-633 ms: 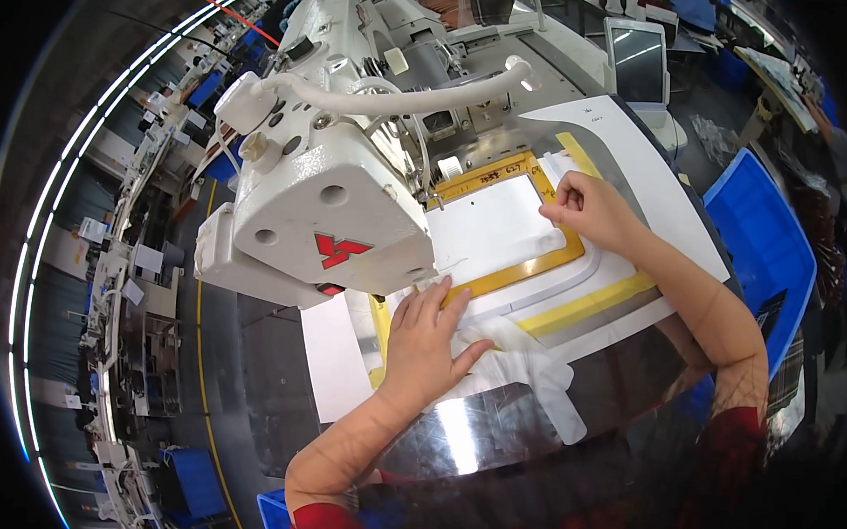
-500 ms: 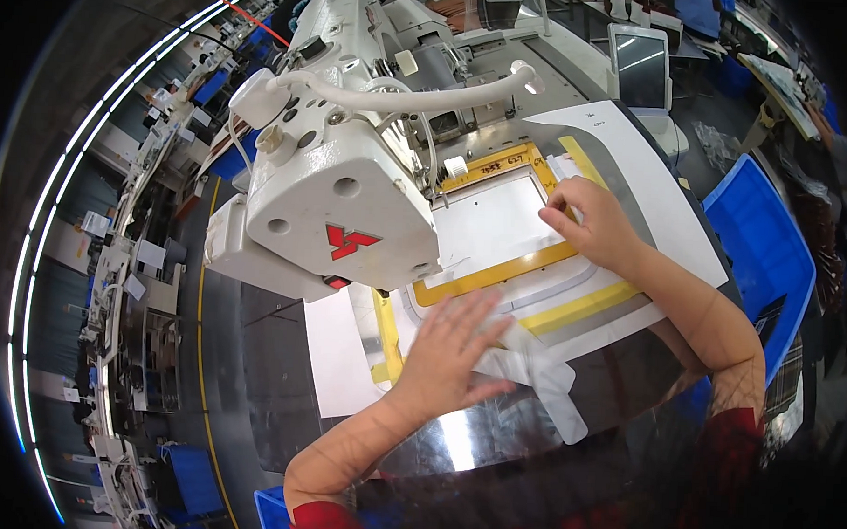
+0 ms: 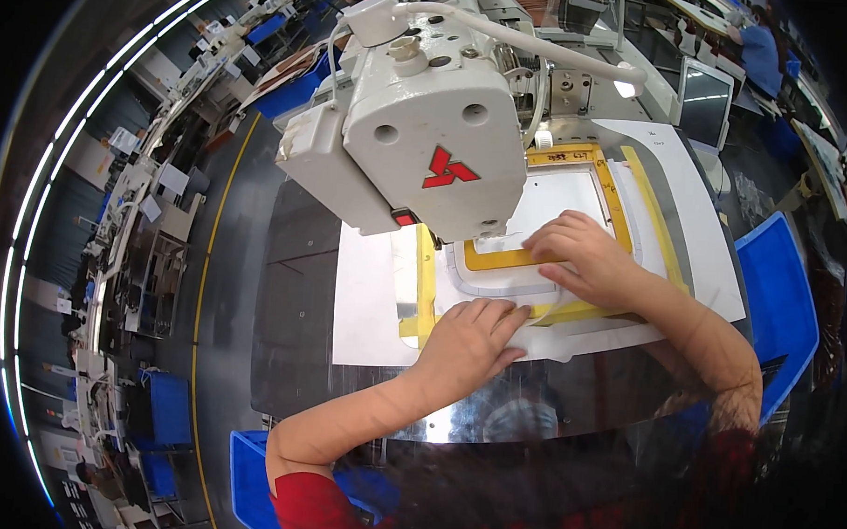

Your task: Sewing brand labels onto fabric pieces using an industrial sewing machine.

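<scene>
My left hand (image 3: 467,345) rests palm down at the near edge of a white template sheet (image 3: 371,309), its fingertips on a yellow tape strip (image 3: 580,311). The thumb stands apart from the fingers. A translucent whitish piece (image 3: 551,342) lies beside the fingertips. My right hand (image 3: 587,258) is over the near right part of a yellow rectangular frame (image 3: 498,260), fingers bent and thumb apart. A thin pale edge curves between the two hands; what it belongs to is unclear. Inside the frame lies a white panel (image 3: 561,199), partly hidden by the sewing machine head (image 3: 428,125).
A white hose-like arm (image 3: 543,47) reaches over the machine. At the back right stands a screen (image 3: 704,105). Blue bins are at the right (image 3: 781,305) and lower left (image 3: 253,478). Rows of workstations line the left, and another person (image 3: 759,57) is far right.
The view has shifted, so the machine sits further right. The translucent piece, which hung over the table's near side, now lies nearer the tape. My left hand's spread fingers have drawn together.
</scene>
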Available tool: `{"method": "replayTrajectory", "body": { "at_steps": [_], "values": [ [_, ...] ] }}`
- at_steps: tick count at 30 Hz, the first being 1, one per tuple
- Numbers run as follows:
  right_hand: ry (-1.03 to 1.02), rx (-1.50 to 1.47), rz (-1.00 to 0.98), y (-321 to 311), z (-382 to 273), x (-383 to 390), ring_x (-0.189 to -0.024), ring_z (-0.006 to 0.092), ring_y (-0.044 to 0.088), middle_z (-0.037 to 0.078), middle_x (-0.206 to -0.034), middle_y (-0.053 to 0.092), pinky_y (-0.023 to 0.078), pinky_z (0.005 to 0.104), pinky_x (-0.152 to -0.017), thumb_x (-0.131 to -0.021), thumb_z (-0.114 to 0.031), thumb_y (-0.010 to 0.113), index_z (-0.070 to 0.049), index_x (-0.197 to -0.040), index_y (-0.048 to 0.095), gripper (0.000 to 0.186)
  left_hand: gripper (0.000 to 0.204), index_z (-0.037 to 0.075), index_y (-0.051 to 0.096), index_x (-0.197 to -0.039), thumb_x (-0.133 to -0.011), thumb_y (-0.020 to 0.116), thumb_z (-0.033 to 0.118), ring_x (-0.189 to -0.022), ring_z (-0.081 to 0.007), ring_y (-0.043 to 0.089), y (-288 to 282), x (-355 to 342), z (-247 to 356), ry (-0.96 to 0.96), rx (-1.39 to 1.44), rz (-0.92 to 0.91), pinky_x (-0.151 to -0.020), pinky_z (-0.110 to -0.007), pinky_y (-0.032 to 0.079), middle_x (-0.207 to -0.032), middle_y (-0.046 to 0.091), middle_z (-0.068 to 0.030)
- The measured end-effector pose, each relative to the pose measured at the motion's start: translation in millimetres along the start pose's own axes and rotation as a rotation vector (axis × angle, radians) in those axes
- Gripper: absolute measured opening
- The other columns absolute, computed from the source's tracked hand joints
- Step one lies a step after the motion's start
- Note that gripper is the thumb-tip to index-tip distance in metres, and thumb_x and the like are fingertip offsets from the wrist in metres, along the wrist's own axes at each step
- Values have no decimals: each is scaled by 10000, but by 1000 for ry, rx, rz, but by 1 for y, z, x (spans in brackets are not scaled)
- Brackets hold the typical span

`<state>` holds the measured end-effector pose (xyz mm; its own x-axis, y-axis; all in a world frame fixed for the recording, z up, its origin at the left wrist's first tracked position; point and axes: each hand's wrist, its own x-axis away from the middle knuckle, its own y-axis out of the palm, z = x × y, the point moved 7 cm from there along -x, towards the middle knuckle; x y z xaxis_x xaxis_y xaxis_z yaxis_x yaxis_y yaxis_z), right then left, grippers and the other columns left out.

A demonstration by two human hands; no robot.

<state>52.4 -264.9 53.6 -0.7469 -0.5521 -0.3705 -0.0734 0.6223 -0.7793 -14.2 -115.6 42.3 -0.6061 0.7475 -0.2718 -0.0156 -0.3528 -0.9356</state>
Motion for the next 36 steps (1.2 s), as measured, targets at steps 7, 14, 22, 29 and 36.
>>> {"method": "replayTrajectory", "body": {
  "at_steps": [7, 14, 22, 29, 36],
  "values": [
    [-41, -35, -246, 43, -7, -27, -1149, 302, 542, 140, -1142, 637, 336, 417, -1051, -955, -342, 532, -18, -1133, 594, 375, 641, 60, 480, -1335, -818, 699, 369, -1173, -303, 523, -5, 13, 2, -50, -13, -18, -983, -426, 412, -1310, 523, -140],
    [10, -45, -259, -4, -27, 3, -1185, 290, 533, 142, -1242, 598, 341, 417, -1058, -846, -307, 694, -51, -1268, 555, 513, 436, 72, 587, -1222, -825, 695, 218, -949, -260, 581, -2, 20, -15, -91, 19, 62, -815, -382, 473, -1048, 596, -82],
    [263, -57, -286, 3, -35, 43, -991, 290, 628, 136, -1069, 675, 476, 372, -879, -843, -228, 701, -75, -1189, 625, 386, 353, 99, 618, -1184, -849, 684, 189, -749, -281, 611, -33, -15, -3, -139, 201, 14, -679, -410, 494, -850, 591, -91],
    [566, -256, -542, 14, -18, 44, -810, 328, 654, 185, -899, 689, 510, 385, -763, -907, -251, 601, -11, -993, 693, 271, 403, 107, 592, -1212, -852, 681, 264, -863, -328, 632, -11, 2, -30, -275, 254, -278, -753, -416, 509, -947, 622, -124],
    [507, 15, -745, 11, -20, 53, -814, 330, 655, 179, -873, 687, 512, 388, -773, -869, -326, 621, -22, -960, 710, 329, 499, 117, 547, -1264, -785, 687, 149, -867, -271, 625, -29, 39, -31, -354, 15, -293, -745, -389, 520, -1007, 592, -80]
  ]
}}
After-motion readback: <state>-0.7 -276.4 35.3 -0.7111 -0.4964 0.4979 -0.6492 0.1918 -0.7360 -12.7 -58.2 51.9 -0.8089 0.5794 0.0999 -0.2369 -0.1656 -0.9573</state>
